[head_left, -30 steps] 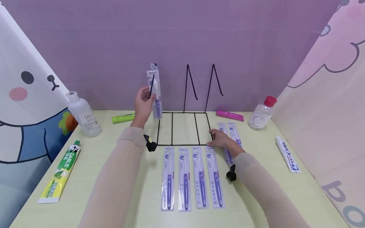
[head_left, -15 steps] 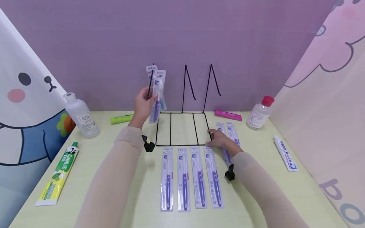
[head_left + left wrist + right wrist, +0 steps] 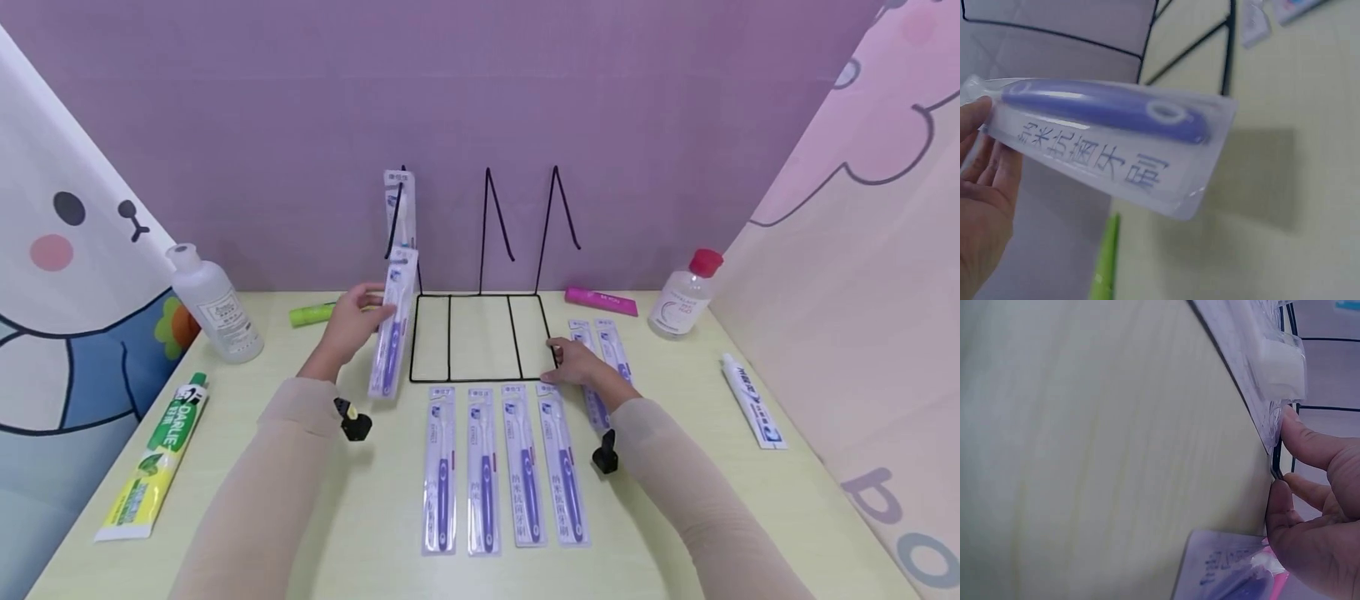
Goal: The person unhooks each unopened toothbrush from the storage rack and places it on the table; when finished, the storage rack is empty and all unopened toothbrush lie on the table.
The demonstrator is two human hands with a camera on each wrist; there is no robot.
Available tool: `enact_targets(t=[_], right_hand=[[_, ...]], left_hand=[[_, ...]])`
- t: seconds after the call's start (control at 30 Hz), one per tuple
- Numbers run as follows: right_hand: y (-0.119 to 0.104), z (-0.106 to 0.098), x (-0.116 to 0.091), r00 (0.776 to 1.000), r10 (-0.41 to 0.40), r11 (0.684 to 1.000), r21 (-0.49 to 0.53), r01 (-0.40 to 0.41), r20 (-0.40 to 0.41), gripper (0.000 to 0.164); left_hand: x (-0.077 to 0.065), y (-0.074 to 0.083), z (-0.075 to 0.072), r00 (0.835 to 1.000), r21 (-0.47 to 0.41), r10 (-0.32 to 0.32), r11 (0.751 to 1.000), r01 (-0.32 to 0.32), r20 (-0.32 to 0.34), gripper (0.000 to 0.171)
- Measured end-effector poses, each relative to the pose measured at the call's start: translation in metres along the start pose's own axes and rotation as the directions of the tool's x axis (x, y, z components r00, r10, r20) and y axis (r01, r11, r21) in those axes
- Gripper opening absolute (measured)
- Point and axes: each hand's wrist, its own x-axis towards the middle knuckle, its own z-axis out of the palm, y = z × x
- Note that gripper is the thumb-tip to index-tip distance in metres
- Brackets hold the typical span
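Observation:
My left hand [image 3: 351, 323] pinches a packaged toothbrush [image 3: 392, 329] with a purple handle, tilted and off the table just left of the black wire rack [image 3: 450, 337]. In the left wrist view the blister pack [image 3: 1110, 115] extends from between thumb and fingers. Behind it, another packaged toothbrush [image 3: 406, 208] hangs on the rack's left hook. At the front right corner of the rack, my right hand [image 3: 576, 365] grips the wire between thumb and fingers; the right wrist view shows the thumb [image 3: 1304, 440] against that wire. Several packaged toothbrushes [image 3: 487, 483] lie in a row before the rack.
Two more packs [image 3: 615, 350] lie beside the right hand, partly covered by it. A white bottle [image 3: 217, 304], green tube [image 3: 311, 314] and Darlie toothpaste [image 3: 153, 458] are left. A pink tube [image 3: 602, 301], red-capped bottle [image 3: 684, 300] and white tube [image 3: 753, 402] are right.
My left hand has drawn the toothbrush pack away from the left hook, down and toward me, uncovering the pack that hangs there. The right hand keeps its place on the rack.

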Motion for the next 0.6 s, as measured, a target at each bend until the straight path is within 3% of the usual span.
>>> enact_targets(t=[0.13, 0.27, 0.5, 0.6], right_hand=[[0.001, 0.0, 0.001, 1.0, 0.009, 1.0, -0.003, -0.009, -0.001, 0.077], [0.002, 0.0, 0.002, 1.0, 0.017, 1.0, -0.006, -0.017, -0.002, 0.078], [0.002, 0.0, 0.002, 1.0, 0.026, 1.0, 0.001, -0.026, 0.002, 0.078], [0.001, 0.0, 0.001, 1.0, 0.029, 0.999, 0.013, -0.029, 0.006, 0.078]], left_hand=[[-0.007, -0.03, -0.011, 0.99, -0.046, -0.142, 0.989, 0.143, 0.007, 0.046], [-0.01, -0.054, -0.017, 0.972, -0.043, -0.236, 0.971, 0.237, 0.017, 0.047], [-0.016, -0.072, -0.013, 0.96, 0.02, -0.279, 0.96, 0.278, 0.035, 0.045], [-0.016, -0.077, -0.012, 0.959, 0.116, -0.284, 0.953, 0.279, 0.021, 0.043]])
